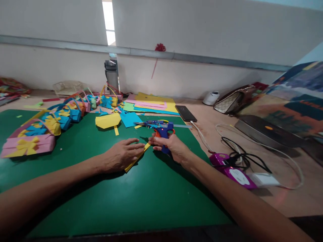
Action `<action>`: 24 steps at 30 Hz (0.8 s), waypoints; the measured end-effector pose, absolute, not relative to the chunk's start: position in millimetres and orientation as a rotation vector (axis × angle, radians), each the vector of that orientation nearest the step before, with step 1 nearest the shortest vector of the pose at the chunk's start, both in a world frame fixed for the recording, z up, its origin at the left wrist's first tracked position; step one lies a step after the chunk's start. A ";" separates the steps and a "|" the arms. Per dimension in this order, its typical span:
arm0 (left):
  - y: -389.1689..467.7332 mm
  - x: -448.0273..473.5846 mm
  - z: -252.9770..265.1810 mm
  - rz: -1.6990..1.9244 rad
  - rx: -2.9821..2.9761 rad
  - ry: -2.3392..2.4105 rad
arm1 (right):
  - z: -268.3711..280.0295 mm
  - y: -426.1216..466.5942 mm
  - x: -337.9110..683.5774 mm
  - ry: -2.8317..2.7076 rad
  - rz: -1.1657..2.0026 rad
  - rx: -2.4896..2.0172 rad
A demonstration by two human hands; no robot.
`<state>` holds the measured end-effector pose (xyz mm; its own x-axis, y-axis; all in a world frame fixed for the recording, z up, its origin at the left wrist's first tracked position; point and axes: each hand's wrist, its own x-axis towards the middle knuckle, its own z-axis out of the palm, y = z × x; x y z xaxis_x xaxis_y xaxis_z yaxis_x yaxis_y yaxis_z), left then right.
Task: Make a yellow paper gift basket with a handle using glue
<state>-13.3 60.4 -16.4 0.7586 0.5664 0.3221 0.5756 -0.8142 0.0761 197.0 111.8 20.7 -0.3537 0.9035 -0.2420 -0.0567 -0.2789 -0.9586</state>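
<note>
My left hand [123, 154] lies over a folded yellow paper strip [136, 159] on the green mat [101, 201], its fingers stretched out along the paper. In my right hand [176, 146] is a blue hot glue gun [163, 130] with an orange trigger; its nozzle points left and a clear glue stick [182, 126] sticks out behind. The right fingertips are by the strip's far end; whether they touch it I cannot tell. Just beyond lie a blue paper piece [128, 119] and a cut yellow paper piece [108, 120].
Small paper baskets with bows [29, 145] line the left side. Coloured sheets [155, 102] are stacked at the back beside a phone [186, 113]. On the right are a purple power strip [232, 171], tangled cables and a dark speaker-like box [268, 132]. A bottle [111, 74] stands behind.
</note>
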 end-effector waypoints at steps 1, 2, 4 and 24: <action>61.3 -13.6 -17.7 -0.491 -2.925 -0.947 | 20.9 112.1 197.0 -1.240 1.718 -1.136; 61.9 -14.0 -18.6 -0.463 -2.929 -0.963 | 21.1 112.4 197.1 -1.242 1.714 -1.136; 62.2 -15.0 -19.0 -0.408 -2.945 -1.010 | 21.3 113.3 197.5 -1.247 1.705 -1.134; 88.8 -20.9 -1.0 -0.039 -3.165 -0.845 | 20.6 117.9 196.5 -1.287 1.673 -1.150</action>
<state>-20.9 88.8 -1.0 0.8674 0.4975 -0.0114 0.4943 -0.8587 0.1357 196.5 117.9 20.6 -0.3412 0.9141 -0.2192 -0.0226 -0.2411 -0.9702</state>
